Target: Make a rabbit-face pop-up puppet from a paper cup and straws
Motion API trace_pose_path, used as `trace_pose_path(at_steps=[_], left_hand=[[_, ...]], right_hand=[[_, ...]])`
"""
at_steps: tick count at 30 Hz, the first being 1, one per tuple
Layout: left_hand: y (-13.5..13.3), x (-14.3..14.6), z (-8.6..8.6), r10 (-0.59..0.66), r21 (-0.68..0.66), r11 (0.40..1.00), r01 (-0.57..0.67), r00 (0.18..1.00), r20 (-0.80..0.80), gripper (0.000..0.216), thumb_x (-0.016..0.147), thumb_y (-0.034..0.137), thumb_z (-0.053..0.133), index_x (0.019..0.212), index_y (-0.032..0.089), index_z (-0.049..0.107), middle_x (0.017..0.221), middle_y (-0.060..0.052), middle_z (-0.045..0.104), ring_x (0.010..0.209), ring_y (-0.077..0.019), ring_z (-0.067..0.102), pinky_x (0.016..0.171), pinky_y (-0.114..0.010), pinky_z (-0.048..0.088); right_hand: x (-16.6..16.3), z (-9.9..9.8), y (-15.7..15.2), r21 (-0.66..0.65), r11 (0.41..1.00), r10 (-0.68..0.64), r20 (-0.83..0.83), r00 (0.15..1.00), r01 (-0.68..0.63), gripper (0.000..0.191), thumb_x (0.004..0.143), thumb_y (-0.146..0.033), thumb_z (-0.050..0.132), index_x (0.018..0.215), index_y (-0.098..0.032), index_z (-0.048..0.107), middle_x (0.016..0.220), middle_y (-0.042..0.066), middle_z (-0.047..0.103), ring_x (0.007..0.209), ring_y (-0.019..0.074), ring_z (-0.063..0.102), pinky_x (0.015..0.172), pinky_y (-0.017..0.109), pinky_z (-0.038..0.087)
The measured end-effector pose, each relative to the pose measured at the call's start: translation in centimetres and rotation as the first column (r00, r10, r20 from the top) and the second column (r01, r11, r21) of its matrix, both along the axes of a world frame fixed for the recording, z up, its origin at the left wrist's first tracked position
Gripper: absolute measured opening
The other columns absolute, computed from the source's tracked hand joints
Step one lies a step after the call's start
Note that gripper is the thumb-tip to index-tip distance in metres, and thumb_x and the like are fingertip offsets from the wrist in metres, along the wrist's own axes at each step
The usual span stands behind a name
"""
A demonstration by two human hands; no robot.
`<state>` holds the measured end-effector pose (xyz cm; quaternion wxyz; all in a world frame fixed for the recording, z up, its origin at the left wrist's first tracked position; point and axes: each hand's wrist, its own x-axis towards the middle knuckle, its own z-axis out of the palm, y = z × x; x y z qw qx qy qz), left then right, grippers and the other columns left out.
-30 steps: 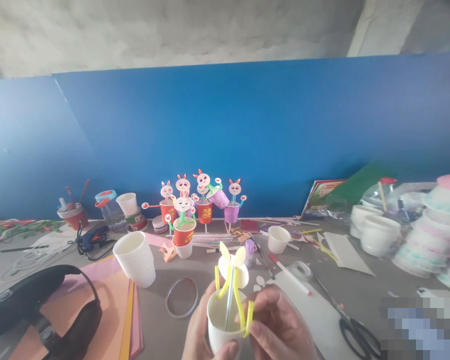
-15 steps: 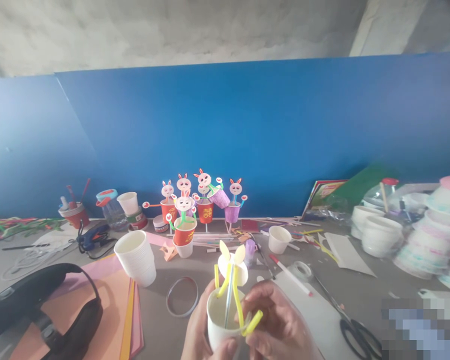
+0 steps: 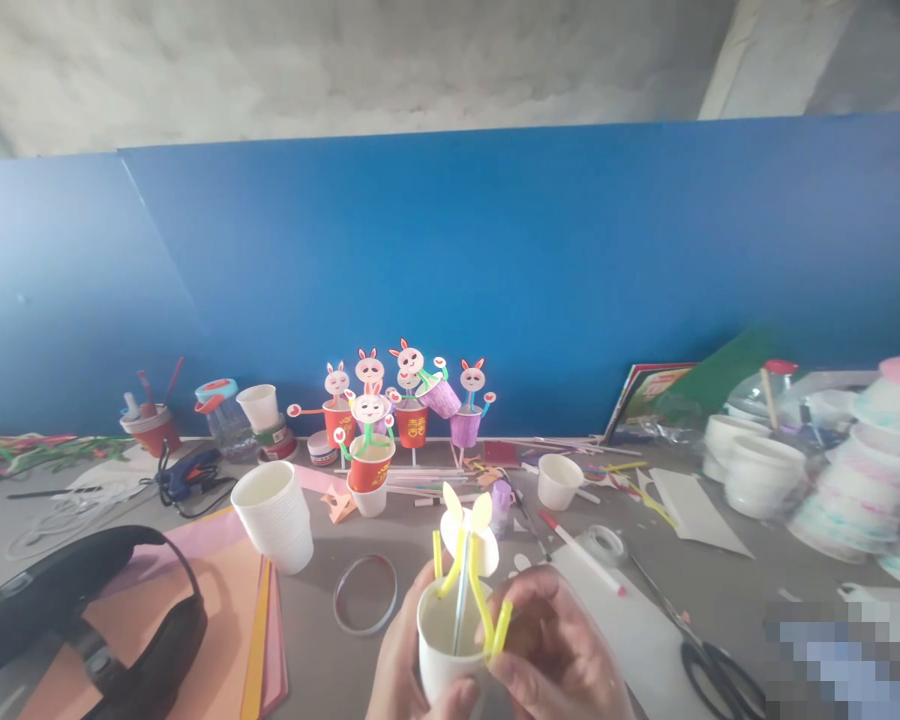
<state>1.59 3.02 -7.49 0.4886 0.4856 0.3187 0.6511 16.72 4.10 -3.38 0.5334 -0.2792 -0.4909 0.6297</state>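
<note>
We are gripping the white cup (image 3: 450, 650) in our left hand (image 3: 401, 660) while our right hand (image 3: 562, 655) is pinching its yellow strip (image 3: 501, 630).

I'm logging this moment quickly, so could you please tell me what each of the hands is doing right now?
Left hand: closed around the white paper cup, holding it.
Right hand: pinching the yellow straw arm at the cup's rim.

Craft workshop: paper-cup bunnies (image 3: 390, 405), scissors (image 3: 720, 670), coloured paper (image 3: 232, 590).
</note>
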Motion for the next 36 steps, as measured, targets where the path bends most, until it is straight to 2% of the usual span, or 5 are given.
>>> trace_pose_path(at_steps=[4,7,21,27,36], left_hand=[[-0.2,0.0,-0.4,-0.004,-0.028,1.0,0.004,1.0,-0.007,0.077,0.072,0.055,0.08,0.138,0.02,0.06,0.135,-0.015,0.069,0.126,-0.0394,0.061,0.106,-0.044,0.049],[-0.2,-0.1,-0.2,-0.017,-0.033,0.999,0.016,1.0,-0.008,0.079,0.072,0.055,0.08,0.139,0.019,0.059,0.136,-0.016,0.068,0.127,-0.0405,0.06,0.106,-0.045,0.049],[0.0,-0.1,-0.2,0.042,-0.014,0.999,-0.043,0.998,-0.048,0.077,0.072,0.054,0.08,0.137,0.018,0.061,0.136,-0.016,0.067,0.131,-0.0413,0.056,0.109,-0.045,0.046],[-0.2,0.6,0.5,0.034,0.027,0.999,-0.033,0.999,-0.036,0.077,0.074,0.059,0.077,0.141,0.025,0.057,0.137,-0.012,0.067,0.127,-0.0365,0.06,0.106,-0.04,0.048],[-0.1,-0.3,0.0,-0.042,0.008,0.999,0.043,0.999,-0.032,0.077,0.075,0.056,0.077,0.142,0.024,0.056,0.139,-0.013,0.066,0.13,-0.0382,0.058,0.107,-0.045,0.048]], right_hand=[[-0.4,-0.1,-0.3,-0.024,0.998,-0.063,-0.022,0.998,0.062,0.039,0.078,-0.043,0.085,0.093,-0.024,0.054,0.081,-0.002,0.069,0.037,-0.0027,0.037,0.032,0.009,0.025],[-0.7,0.1,-0.3,-0.039,0.995,-0.096,-0.036,0.995,0.095,0.042,0.074,-0.044,0.087,0.094,-0.025,0.055,0.077,-0.003,0.068,0.043,0.0007,0.044,0.035,0.009,0.033],[0.4,-0.9,0.4,-0.051,0.998,0.035,-0.007,0.999,-0.036,0.044,0.074,-0.044,0.088,0.098,-0.026,0.056,0.073,-0.006,0.065,0.039,0.0022,0.045,0.038,0.015,0.039],[0.0,-0.8,0.2,0.029,0.996,-0.083,-0.077,0.994,0.086,0.041,0.073,-0.042,0.088,0.089,-0.026,0.054,0.074,-0.002,0.067,0.058,0.0104,0.057,0.054,0.022,0.047],[-1.0,-0.9,0.1,-0.033,0.989,-0.15,-0.073,0.986,0.148,0.041,0.07,-0.044,0.09,0.093,-0.028,0.06,0.074,-0.006,0.066,0.056,0.0066,0.051,0.053,0.019,0.036]])
